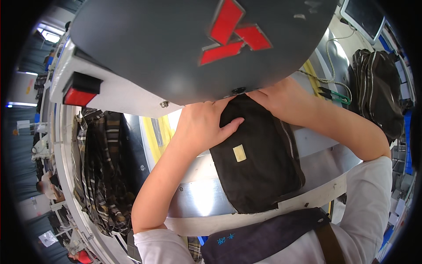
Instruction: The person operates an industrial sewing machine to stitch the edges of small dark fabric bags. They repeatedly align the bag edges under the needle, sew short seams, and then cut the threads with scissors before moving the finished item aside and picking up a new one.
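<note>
Plaid fabric [103, 171] is bunched at left, dark zippered pieces [377, 88] sit right beside a green-and-black tool [337, 96], white-framed screen [364, 17] upper right, another person [49, 187] far left.

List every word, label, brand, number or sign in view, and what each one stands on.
Machine head: red three-part emblem, brand left unnamed.
Dark cloth at the person's waist: small blue characters, left unquoted.
Black fabric piece: pale patch, no legible writing.
White-framed screen: no readable text.
White sheet at far left: too small to read.
</note>
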A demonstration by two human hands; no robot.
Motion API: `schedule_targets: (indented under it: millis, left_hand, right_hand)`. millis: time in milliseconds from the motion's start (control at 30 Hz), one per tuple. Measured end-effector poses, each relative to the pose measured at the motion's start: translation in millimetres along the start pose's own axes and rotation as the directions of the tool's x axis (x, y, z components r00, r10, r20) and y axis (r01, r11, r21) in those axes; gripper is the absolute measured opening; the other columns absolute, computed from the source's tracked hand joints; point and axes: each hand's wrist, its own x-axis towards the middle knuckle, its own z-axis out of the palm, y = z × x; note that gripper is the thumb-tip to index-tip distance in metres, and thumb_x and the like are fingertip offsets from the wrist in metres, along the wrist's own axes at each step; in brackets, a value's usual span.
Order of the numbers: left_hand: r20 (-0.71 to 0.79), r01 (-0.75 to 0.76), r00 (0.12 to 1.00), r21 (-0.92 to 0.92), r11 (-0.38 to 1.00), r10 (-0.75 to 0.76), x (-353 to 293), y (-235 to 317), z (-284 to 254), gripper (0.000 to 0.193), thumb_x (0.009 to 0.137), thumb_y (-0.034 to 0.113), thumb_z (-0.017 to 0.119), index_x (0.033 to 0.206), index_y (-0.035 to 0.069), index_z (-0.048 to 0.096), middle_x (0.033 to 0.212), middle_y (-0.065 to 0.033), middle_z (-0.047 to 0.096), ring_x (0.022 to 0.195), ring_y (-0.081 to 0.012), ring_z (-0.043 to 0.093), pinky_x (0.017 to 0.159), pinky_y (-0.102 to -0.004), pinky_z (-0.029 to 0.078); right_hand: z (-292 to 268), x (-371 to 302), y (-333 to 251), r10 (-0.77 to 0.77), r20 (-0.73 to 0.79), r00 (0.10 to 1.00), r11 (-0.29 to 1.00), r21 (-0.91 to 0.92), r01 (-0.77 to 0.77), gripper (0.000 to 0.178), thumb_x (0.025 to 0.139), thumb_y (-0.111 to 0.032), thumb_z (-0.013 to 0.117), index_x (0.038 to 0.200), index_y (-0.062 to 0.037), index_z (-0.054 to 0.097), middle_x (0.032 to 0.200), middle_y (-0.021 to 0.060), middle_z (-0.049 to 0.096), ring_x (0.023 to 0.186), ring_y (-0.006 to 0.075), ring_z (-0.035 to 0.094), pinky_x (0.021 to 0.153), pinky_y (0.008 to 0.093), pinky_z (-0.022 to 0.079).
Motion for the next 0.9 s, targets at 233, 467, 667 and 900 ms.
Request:
schedule_targets:
  millis: [233, 467, 667, 900]
  left_hand:
    - [-0.026, 0.005, 1.000, 0.001, 1.000, -0.005, -2.3, -1.0, 2.5, 0.047, 0.072, 0.025, 0.077, 0.113, 0.007, 0.066, 0.112, -0.0110, 0.066, 0.099, -0.0322, 0.062, 0.089, -0.0387, 0.048]
    - [-0.060, 0.012, 0.998, -0.062, 0.998, -0.016, -3.4, -1.3, 6.6, 0.047, 0.072, 0.024, 0.078, 0.114, 0.008, 0.066, 0.113, -0.0103, 0.066, 0.102, -0.0317, 0.061, 0.091, -0.0387, 0.046]
    - [-0.084, 0.012, 0.996, -0.083, 0.996, -0.019, -4.5, -2.2, 9.3, 0.047, 0.072, 0.023, 0.078, 0.114, 0.007, 0.066, 0.113, -0.0093, 0.066, 0.103, -0.0303, 0.061, 0.087, -0.0373, 0.047]
    - [-0.118, -0.055, 0.992, -0.116, 0.992, 0.041, -9.0, 6.3, 12.7, 0.043, 0.072, 0.022, 0.077, 0.109, 0.005, 0.065, 0.119, -0.0069, 0.063, 0.105, -0.0283, 0.061, 0.088, -0.0378, 0.046]
  right_hand:
    - [1.0, 1.0, -0.3, -0.015, -0.017, 1.000, 1.000, 0.013, 0.015, 0.029, 0.075, -0.013, 0.060, 0.100, 0.0019, 0.061, 0.099, 0.0090, 0.062, 0.096, 0.0217, 0.062, 0.085, 0.0337, 0.051]
    - [-0.6, -0.1, -0.5, -0.003, -0.009, 1.000, 1.000, 0.023, 0.004, 0.030, 0.076, -0.012, 0.059, 0.102, 0.0022, 0.060, 0.098, 0.0089, 0.062, 0.095, 0.0220, 0.062, 0.085, 0.0342, 0.051]
    - [0.3, 0.7, -1.0, 0.006, -0.029, 1.000, 0.998, 0.057, -0.004, 0.029, 0.076, -0.012, 0.059, 0.101, 0.0024, 0.060, 0.098, 0.0087, 0.061, 0.094, 0.0217, 0.062, 0.084, 0.0345, 0.051]
    - [-0.5, -9.8, -6.7, -0.009, 0.013, 1.000, 0.999, 0.036, 0.009, 0.035, 0.075, -0.011, 0.059, 0.107, 0.0031, 0.061, 0.115, 0.0135, 0.062, 0.101, 0.0240, 0.062, 0.088, 0.0359, 0.051]
